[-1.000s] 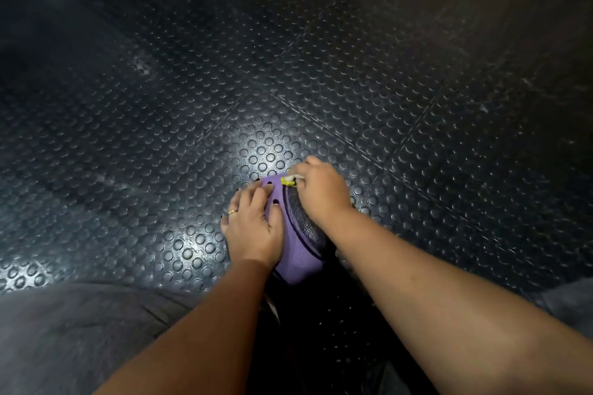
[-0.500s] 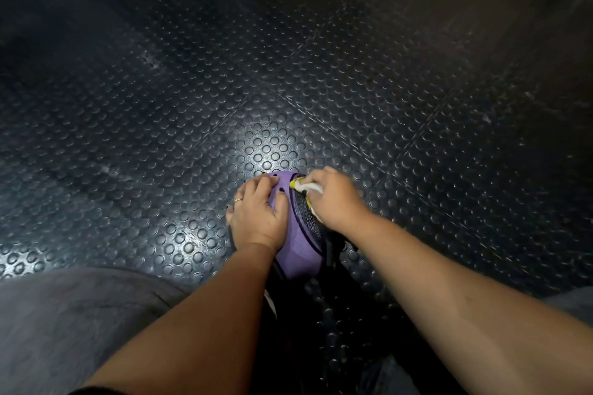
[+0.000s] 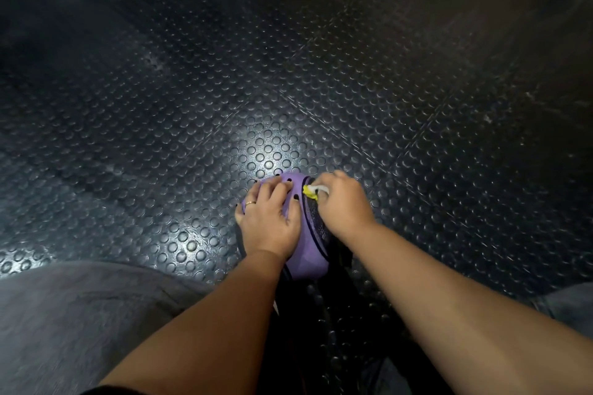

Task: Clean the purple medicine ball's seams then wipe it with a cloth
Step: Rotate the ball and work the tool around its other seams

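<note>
The purple medicine ball (image 3: 309,255) with a dark textured panel and dark seams sits on the studded floor just in front of me. My left hand (image 3: 268,221) lies on the ball's left side, a ring on one finger, its fingers spread over the purple surface. My right hand (image 3: 345,205) grips a small brush (image 3: 313,191) with a white handle and yellow bristles. The bristles touch the ball's upper seam beside the dark panel. Most of the brush handle is hidden in my fist.
Dark rubber floor (image 3: 192,138) with raised round studs spreads all around, with tile joints running diagonally. My grey-clad knee (image 3: 80,314) fills the lower left. Another bit of grey clothing (image 3: 571,304) shows at the right edge.
The brush head has shifted slightly along the top seam, and my right hand moved with it. My left hand stays on the ball's left side.
</note>
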The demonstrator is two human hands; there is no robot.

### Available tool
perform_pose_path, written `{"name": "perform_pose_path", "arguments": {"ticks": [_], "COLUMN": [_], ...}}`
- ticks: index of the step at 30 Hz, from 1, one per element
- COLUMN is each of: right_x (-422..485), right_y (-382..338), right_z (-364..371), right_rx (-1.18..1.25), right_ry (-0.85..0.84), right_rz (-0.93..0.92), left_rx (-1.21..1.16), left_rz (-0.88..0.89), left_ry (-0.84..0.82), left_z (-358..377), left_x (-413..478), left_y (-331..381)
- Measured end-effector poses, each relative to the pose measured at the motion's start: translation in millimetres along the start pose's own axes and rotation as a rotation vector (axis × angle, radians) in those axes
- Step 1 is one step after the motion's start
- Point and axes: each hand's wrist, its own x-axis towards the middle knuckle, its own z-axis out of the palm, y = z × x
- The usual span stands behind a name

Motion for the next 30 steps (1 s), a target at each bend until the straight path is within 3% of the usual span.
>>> {"name": "perform_pose_path", "arguments": {"ticks": [9,16,24,27,30], "right_x": [37,-12,-63,-67,-66], "right_y": [8,7,25,45,64], "right_z": [-4,-14,-12,-18,-24], "right_rx": [-0.085,0.150,0.037,-0.016,0.167], "right_ry": [-0.157,-0.151,-0.134,-0.176,-0.083], "right_rz": [0.201,0.059,-0.152,-0.051,0.235], "left_rx": [0.119,0.068,0.018,0.073,0.060], "left_rz": [0.074,0.006,0.013,-0.025,-0.156], "left_ry": [-0.043,-0.055,-0.079,-0.093,-0.111], "left_z": [8,1,-7,-10,-11], "left_x": [-13,-5,7,11,14], "left_y": [6,13,10,13,23]}}
